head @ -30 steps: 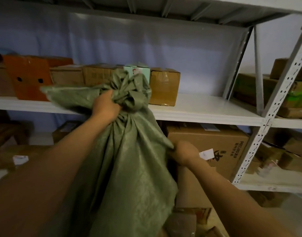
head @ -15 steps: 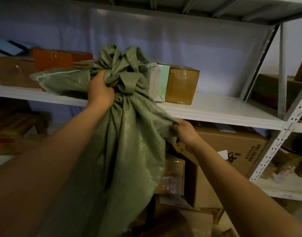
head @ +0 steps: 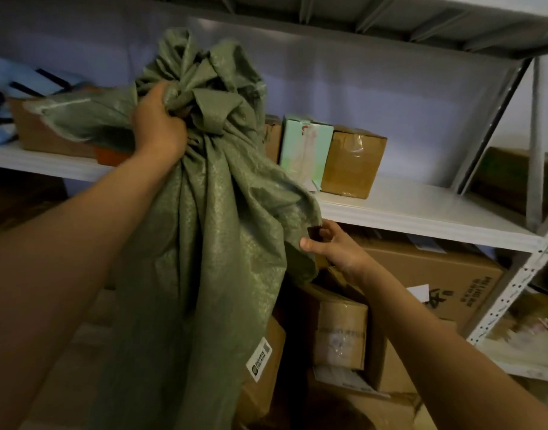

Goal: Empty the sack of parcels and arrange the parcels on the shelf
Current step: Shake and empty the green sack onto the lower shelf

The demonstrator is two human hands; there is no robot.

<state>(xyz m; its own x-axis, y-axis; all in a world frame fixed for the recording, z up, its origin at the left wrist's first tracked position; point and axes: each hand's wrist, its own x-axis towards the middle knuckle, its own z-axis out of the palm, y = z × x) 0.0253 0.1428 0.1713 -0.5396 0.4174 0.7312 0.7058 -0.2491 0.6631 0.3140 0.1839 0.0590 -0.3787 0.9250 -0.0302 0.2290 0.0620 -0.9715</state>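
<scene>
A green woven sack (head: 204, 259) hangs in front of the white shelf (head: 421, 209), held up high. My left hand (head: 158, 125) is clenched on the bunched fabric at its top. My right hand (head: 331, 246) pinches the sack's right edge, lower down, just below the shelf board. Brown parcels (head: 341, 330) lie in a heap under the sack, one with a white barcode label (head: 259, 358) showing beside the fabric. On the shelf stand a taped cardboard box (head: 353, 162) and a pale green carton (head: 303, 150) beside it.
More cardboard boxes (head: 49, 131) and a blue item (head: 21, 82) fill the shelf's left end. A large printed carton (head: 446, 280) sits on the level below. A perforated white upright (head: 514, 283) and a grey diagonal brace (head: 496, 119) stand at the right.
Both hands have lifted the sack higher, its knotted top now above the shelf boxes. More parcels show beneath it. My right hand has shifted along the sack's edge.
</scene>
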